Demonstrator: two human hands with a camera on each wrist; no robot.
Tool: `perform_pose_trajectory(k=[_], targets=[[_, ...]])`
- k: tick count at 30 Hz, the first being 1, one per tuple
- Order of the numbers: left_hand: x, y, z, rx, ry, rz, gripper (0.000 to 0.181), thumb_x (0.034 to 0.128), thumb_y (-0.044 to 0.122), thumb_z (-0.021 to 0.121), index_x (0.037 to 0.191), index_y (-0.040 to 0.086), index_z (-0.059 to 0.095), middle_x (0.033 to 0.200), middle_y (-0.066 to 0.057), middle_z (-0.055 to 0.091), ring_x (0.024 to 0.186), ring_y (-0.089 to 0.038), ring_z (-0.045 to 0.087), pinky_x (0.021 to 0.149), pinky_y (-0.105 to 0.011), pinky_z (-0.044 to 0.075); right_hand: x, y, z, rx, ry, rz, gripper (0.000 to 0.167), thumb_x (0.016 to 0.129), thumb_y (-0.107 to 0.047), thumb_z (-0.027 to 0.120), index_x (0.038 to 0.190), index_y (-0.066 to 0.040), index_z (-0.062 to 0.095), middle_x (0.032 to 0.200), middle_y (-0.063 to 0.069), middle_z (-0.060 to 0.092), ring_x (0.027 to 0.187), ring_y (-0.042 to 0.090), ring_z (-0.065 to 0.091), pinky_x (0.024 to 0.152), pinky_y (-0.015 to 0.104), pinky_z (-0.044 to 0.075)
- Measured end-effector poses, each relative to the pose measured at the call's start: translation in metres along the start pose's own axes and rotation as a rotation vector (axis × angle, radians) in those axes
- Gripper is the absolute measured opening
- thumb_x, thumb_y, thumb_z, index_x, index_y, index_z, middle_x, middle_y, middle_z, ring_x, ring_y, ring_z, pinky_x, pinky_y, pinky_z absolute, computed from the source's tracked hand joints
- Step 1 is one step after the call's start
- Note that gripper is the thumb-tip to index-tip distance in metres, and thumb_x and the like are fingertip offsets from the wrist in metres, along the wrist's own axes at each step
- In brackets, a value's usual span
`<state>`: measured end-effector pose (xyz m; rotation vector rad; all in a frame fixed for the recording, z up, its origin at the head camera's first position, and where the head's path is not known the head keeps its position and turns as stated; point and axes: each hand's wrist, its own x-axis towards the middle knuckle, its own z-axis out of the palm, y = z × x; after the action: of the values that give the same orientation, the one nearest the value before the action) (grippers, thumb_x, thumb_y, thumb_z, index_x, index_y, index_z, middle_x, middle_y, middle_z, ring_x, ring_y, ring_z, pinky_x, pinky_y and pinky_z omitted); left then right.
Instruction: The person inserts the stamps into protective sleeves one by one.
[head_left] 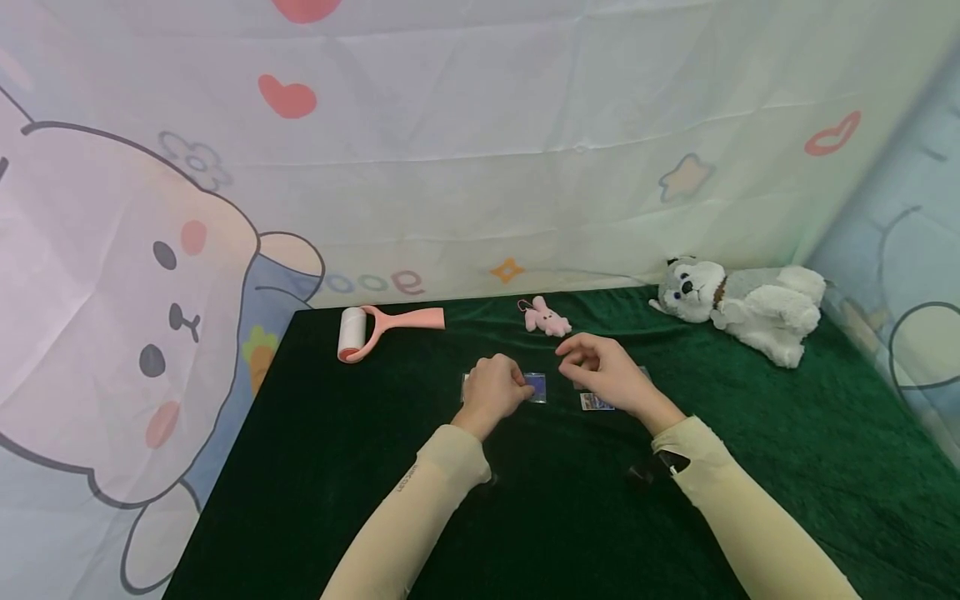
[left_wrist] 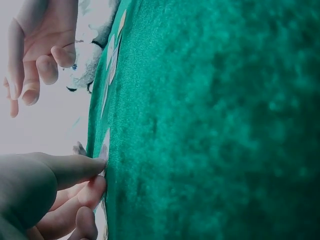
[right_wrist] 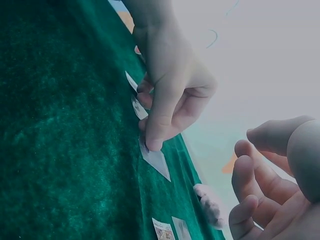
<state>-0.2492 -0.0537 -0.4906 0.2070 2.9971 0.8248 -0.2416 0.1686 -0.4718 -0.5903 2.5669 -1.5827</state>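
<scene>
My left hand [head_left: 492,388] pinches the edge of a small blue card in a clear sleeve [head_left: 537,388], which lies at the cloth. In the right wrist view the left thumb and finger hold that sleeve [right_wrist: 159,164], with other pieces beside it under the hand. My right hand [head_left: 609,372] hovers with loosely bent fingers and holds nothing. Below it lies a small printed card [head_left: 597,402], with another piece partly hidden behind the hand. The left wrist view shows the right hand [left_wrist: 44,45] raised above the cloth, near several flat cards [left_wrist: 114,64].
On the dark green cloth [head_left: 345,467], a pink-handled lint roller [head_left: 408,319] lies at the back left. Behind the hands is a small pink plush [head_left: 547,318]; a grey and white plush dog [head_left: 750,304] lies at the back right. A printed curtain [head_left: 465,167] hangs behind.
</scene>
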Motion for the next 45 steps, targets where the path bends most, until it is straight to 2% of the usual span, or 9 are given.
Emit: perform_pose_trajectory(k=[8, 14, 18, 24, 27, 30, 34, 39, 45], targets=[[0.0, 0.0, -0.002, -0.009, -0.006, 0.015, 0.022, 0.0902, 0.034, 0.086, 0.083, 0.015, 0.077, 0.076, 0.003, 0.067, 0.067, -0.016, 0.06, 0.065, -0.033, 0.05, -0.001, -0.001, -0.001, -0.018, 0.011, -0.004, 0.026, 0.102, -0.011, 0.068, 0.125, -0.001, 0.066, 0.104, 0.013, 0.075, 0.08, 0.029, 0.07, 0.072, 0.032, 0.059], [-0.002, -0.001, -0.004, -0.038, 0.004, 0.045, 0.02, 0.0928, 0.032, 0.083, 0.085, 0.014, 0.078, 0.075, 0.003, 0.067, 0.066, -0.015, 0.06, 0.065, -0.032, 0.05, -0.001, 0.0, -0.002, -0.025, 0.011, -0.001, 0.027, 0.102, -0.012, 0.068, 0.126, 0.001, 0.066, 0.105, 0.013, 0.075, 0.082, 0.032, 0.07, 0.073, 0.032, 0.059], [-0.003, -0.003, -0.005, -0.09, 0.012, 0.076, 0.018, 0.0966, 0.03, 0.079, 0.091, 0.013, 0.078, 0.078, 0.003, 0.069, 0.067, -0.013, 0.062, 0.066, -0.031, 0.052, -0.002, 0.001, -0.004, -0.038, 0.005, 0.005, 0.026, 0.102, -0.013, 0.068, 0.124, 0.001, 0.066, 0.106, 0.013, 0.075, 0.083, 0.031, 0.07, 0.075, 0.034, 0.058], [-0.003, -0.008, -0.007, -0.167, 0.049, 0.117, 0.015, 0.0978, 0.028, 0.077, 0.101, 0.014, 0.077, 0.093, 0.0, 0.075, 0.079, -0.015, 0.066, 0.075, -0.035, 0.058, -0.005, 0.004, -0.011, -0.067, -0.004, 0.007, 0.024, 0.103, -0.015, 0.068, 0.123, -0.002, 0.068, 0.108, 0.01, 0.075, 0.086, 0.029, 0.069, 0.078, 0.039, 0.056], [-0.003, -0.009, -0.008, -0.188, 0.058, 0.127, 0.017, 0.0983, 0.029, 0.077, 0.107, 0.014, 0.077, 0.105, -0.001, 0.076, 0.091, -0.018, 0.068, 0.084, -0.039, 0.059, -0.007, 0.009, -0.014, -0.1, 0.001, 0.008, 0.024, 0.103, -0.016, 0.068, 0.122, -0.003, 0.069, 0.11, 0.009, 0.074, 0.086, 0.022, 0.067, 0.078, 0.038, 0.054], [-0.005, -0.01, -0.01, -0.209, 0.054, 0.142, 0.02, 0.0992, 0.03, 0.076, 0.112, 0.014, 0.076, 0.115, -0.003, 0.076, 0.101, -0.02, 0.067, 0.092, -0.042, 0.058, -0.009, 0.014, -0.017, -0.118, 0.006, 0.014, 0.023, 0.102, -0.015, 0.069, 0.12, -0.002, 0.071, 0.11, 0.01, 0.074, 0.082, 0.021, 0.064, 0.074, 0.036, 0.053], [-0.005, -0.011, -0.011, -0.228, 0.042, 0.162, 0.023, 0.0998, 0.031, 0.075, 0.116, 0.014, 0.076, 0.121, -0.003, 0.075, 0.106, -0.021, 0.067, 0.096, -0.043, 0.056, -0.014, 0.02, -0.021, -0.148, 0.001, 0.019, 0.02, 0.102, -0.015, 0.069, 0.117, -0.002, 0.072, 0.108, 0.011, 0.073, 0.072, 0.021, 0.06, 0.064, 0.032, 0.051], [-0.005, -0.014, -0.01, -0.245, 0.025, 0.188, 0.027, 0.0997, 0.031, 0.074, 0.119, 0.012, 0.076, 0.122, -0.003, 0.075, 0.104, -0.022, 0.067, 0.093, -0.041, 0.056, -0.019, 0.026, -0.024, -0.193, -0.007, 0.04, 0.017, 0.101, -0.015, 0.069, 0.114, -0.005, 0.073, 0.107, 0.01, 0.071, 0.068, 0.02, 0.056, 0.059, 0.032, 0.048], [-0.004, -0.015, -0.008, -0.256, 0.024, 0.233, 0.025, 0.1005, 0.031, 0.073, 0.119, 0.013, 0.075, 0.119, -0.001, 0.075, 0.086, -0.015, 0.064, 0.077, -0.032, 0.056, -0.024, 0.035, -0.028, -0.272, -0.024, 0.042, 0.012, 0.098, -0.013, 0.074, 0.109, -0.008, 0.075, 0.106, 0.008, 0.073, 0.069, 0.018, 0.056, 0.061, 0.032, 0.048]])
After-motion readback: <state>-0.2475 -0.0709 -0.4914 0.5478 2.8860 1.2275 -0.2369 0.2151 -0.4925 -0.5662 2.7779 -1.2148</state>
